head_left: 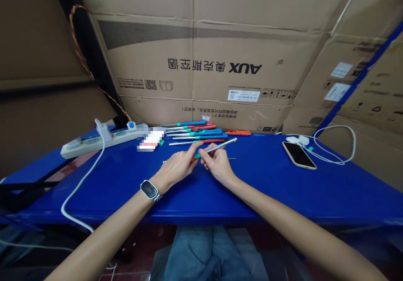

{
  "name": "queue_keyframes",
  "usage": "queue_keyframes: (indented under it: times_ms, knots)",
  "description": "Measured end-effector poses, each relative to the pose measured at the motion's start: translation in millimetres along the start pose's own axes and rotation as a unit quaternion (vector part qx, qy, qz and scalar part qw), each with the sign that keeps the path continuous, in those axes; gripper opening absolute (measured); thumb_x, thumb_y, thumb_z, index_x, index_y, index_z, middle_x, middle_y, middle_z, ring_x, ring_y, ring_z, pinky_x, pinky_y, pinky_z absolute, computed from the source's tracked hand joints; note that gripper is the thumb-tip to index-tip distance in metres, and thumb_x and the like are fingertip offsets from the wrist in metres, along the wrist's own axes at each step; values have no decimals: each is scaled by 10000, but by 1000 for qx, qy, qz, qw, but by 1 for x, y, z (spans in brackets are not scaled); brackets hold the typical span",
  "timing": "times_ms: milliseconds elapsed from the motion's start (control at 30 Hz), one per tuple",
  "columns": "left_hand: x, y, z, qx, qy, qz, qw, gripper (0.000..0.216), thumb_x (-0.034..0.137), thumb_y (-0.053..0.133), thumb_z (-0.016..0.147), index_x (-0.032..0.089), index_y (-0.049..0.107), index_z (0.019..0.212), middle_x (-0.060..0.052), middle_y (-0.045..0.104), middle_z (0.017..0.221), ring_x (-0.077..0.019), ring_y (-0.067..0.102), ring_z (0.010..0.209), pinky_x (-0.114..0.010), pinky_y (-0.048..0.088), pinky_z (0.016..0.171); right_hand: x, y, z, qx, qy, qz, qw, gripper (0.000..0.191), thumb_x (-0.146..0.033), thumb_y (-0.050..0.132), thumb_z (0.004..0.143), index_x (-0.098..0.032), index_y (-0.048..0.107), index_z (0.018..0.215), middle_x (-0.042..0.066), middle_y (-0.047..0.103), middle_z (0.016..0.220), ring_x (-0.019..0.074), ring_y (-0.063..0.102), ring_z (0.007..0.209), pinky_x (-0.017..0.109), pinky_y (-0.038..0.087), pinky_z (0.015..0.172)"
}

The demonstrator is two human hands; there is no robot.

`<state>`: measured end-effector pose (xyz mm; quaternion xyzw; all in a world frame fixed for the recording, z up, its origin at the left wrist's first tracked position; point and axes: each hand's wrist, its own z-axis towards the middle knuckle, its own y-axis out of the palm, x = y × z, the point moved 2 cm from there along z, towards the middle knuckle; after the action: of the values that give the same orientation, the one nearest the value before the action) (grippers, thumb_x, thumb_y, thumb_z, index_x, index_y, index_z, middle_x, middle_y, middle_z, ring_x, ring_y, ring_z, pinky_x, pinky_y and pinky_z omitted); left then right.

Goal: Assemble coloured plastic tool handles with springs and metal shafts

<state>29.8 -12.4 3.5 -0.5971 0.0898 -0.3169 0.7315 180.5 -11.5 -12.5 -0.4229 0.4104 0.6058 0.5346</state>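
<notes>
A long-nosed lighter with a silver tube (220, 146) is between my hands, its tip pointing up to the right. My left hand (176, 165) closes round its red handle end, mostly hidden under the fingers; a watch is on that wrist. My right hand (218, 163) pinches the lighter near its green collar (197, 156), where the tube begins. Just beyond my hands lies a pile of similar lighters (210, 133) with blue and red handles, their tubes pointing left. Thin metal ends (232, 158) show on the table beside my hands; what they belong to is hidden.
On the blue table (270, 188), an orange lighter handle (238, 132) lies behind the pile. A power strip (91, 143) with a white cable (83, 180) is at left, near a blurred-out white item (151, 140). A phone (299, 155) and coiled cable sit right. Cardboard (214, 37) walls the back.
</notes>
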Motion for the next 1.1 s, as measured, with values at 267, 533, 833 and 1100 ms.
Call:
queue_keyframes:
  times_ms: [267, 533, 833, 1100]
  knots:
    - [-1, -13, 6, 126, 20, -307, 943, 366, 399, 501, 957, 198, 509, 1264, 19, 584, 703, -140, 563, 576, -234, 445, 585, -3, -8, -12, -71, -32, -21, 997, 364, -516, 692, 795, -224, 537, 946, -55, 516, 658, 111, 483, 575, 242, 374, 535]
    - [22, -11, 25, 226, -53, -601, 765, 332, 528, 382, 989, 211, 481, 989, 29, 536, 685, -115, 547, 602, -215, 469, 574, 0, 3, -22, -205, 0, -56, 977, 415, -610, 569, 872, -201, 571, 946, 12, 658, 783, 161, 631, 700, 272, 472, 635]
    - [-27, -29, -24, 306, -111, -283, 902, 374, 451, 557, 908, 171, 542, 661, 1, 561, 626, -136, 521, 610, -244, 421, 593, -14, -54, -26, -187, -50, -252, 948, 345, -497, 483, 970, -226, 604, 1147, 10, 638, 856, 152, 573, 716, 292, 452, 718]
    - [-1, -34, -40, 179, 162, -81, 967, 185, 277, 598, 918, 182, 570, 761, -10, 590, 757, -151, 546, 720, -263, 435, 678, -13, -59, -27, -291, -131, -524, 790, 422, -451, 356, 1026, -269, 465, 1391, 108, 547, 1155, 248, 551, 1016, 450, 450, 906]
